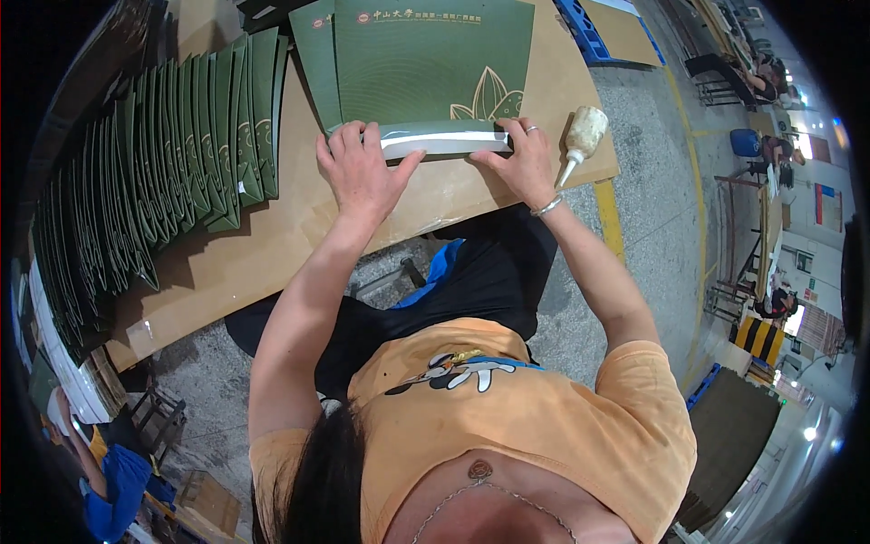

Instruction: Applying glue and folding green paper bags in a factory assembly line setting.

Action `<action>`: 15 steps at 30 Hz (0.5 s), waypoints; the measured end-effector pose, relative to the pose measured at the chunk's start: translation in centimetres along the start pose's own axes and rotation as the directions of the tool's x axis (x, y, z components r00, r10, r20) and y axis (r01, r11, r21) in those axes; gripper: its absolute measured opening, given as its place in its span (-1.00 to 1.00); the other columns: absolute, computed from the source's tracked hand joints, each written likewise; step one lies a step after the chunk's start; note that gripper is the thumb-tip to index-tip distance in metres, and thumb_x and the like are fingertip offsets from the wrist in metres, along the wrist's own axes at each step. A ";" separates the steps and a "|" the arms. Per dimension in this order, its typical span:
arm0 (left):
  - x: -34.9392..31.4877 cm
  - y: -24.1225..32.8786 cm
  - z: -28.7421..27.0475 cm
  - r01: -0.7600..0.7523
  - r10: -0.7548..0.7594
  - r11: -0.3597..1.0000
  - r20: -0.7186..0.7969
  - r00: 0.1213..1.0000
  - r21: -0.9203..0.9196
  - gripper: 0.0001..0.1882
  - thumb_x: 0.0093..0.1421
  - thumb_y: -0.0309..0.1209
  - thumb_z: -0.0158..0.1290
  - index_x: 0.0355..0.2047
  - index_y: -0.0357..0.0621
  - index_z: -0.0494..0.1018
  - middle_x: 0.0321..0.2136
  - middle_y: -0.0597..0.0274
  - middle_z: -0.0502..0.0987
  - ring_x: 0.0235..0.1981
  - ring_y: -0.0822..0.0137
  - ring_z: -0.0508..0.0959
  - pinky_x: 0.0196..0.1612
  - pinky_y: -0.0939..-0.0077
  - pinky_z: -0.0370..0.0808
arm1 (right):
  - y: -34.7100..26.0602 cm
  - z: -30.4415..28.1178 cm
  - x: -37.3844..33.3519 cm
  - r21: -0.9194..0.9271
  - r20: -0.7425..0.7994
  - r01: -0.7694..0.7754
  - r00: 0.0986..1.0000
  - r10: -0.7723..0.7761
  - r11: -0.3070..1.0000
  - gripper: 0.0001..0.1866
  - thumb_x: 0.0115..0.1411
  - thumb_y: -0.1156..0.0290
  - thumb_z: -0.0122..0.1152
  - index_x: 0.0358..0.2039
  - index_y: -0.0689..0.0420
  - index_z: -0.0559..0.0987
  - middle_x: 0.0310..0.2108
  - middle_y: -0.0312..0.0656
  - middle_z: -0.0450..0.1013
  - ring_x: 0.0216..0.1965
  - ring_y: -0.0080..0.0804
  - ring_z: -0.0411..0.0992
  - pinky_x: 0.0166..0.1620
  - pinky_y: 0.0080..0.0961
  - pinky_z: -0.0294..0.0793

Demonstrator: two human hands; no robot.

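Left hand [364, 172], centre of frame: half-closed, fingers curled over the left end of a green printed sheet's [435, 68] near edge, thumb pointing inward along it. Right hand [526, 161], right of centre: likewise half-closed, gripping the other end, thumb turned inward; ring on a finger, bracelet [546, 207] at wrist. Sheet lies upper centre, its near edge curled up between the hands, showing a pale strip. A second green sheet [313, 68] lies partly beneath, to its left. Just right of the right hand, a whitish squeeze bottle [586, 130], nozzle toward lower left. Brown tabletop [299, 238] under all. Upper left: long row of folded green pieces [195, 136], packed close. Upper right: blue pallet [583, 34] on grey floor.
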State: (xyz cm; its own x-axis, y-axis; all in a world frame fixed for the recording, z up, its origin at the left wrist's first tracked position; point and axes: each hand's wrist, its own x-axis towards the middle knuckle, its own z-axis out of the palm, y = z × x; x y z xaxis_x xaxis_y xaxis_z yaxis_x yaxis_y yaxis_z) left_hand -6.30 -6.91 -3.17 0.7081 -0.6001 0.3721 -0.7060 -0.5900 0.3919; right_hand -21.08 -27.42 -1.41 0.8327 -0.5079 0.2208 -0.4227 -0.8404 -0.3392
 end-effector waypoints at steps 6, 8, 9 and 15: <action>0.5 0.5 0.4 0.081 -0.081 0.997 -0.040 0.996 0.006 -0.32 -0.07 0.03 0.29 -0.09 -0.24 0.45 -0.08 0.05 0.38 0.04 0.03 0.29 0.18 0.00 0.08 | 0.2 -0.5 1.9 -0.031 0.074 -0.060 0.995 0.062 0.998 -0.29 -0.29 -0.11 0.53 -0.16 0.08 0.58 -0.28 -0.17 0.45 -0.15 -0.15 0.41 0.01 -0.21 0.26; 0.6 0.7 0.4 0.057 -0.057 0.998 -0.050 0.997 0.007 -0.34 -0.07 0.01 0.30 -0.10 -0.22 0.45 -0.08 0.06 0.39 0.04 0.04 0.29 0.16 0.02 0.09 | 0.3 -0.1 2.3 -0.033 0.113 -0.109 0.987 0.112 0.994 -0.29 -0.29 -0.12 0.53 -0.19 0.08 0.58 -0.30 -0.18 0.45 -0.16 -0.14 0.41 -0.01 -0.21 0.27; 0.8 0.9 0.5 0.088 -0.087 0.996 -0.020 0.996 0.028 -0.35 -0.07 0.00 0.31 -0.10 -0.21 0.45 -0.08 0.06 0.39 0.05 0.04 0.29 0.16 0.03 0.10 | 0.4 0.9 2.3 -0.061 0.030 -0.119 0.992 0.121 0.991 -0.30 -0.28 -0.11 0.53 -0.20 0.10 0.58 -0.28 -0.16 0.44 -0.16 -0.13 0.40 -0.02 -0.21 0.29; 0.7 0.7 1.1 0.167 -0.167 0.982 -0.014 0.986 0.082 -0.37 -0.08 -0.02 0.32 -0.10 -0.16 0.46 -0.07 0.08 0.41 0.06 0.05 0.30 0.15 0.06 0.11 | -1.4 2.0 1.3 0.022 -0.114 -0.214 0.970 0.215 0.977 -0.27 -0.26 -0.05 0.55 -0.17 0.19 0.52 -0.18 -0.03 0.39 -0.11 -0.06 0.36 -0.03 -0.18 0.34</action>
State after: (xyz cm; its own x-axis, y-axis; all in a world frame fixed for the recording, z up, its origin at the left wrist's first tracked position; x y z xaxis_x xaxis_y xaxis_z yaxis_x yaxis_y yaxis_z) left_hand -6.34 -8.30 -3.59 0.8161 -0.4858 0.3128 -0.5762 -0.7245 0.3781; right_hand -18.69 -26.52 -2.46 0.6758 -0.6951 0.2454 -0.5830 -0.7077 -0.3990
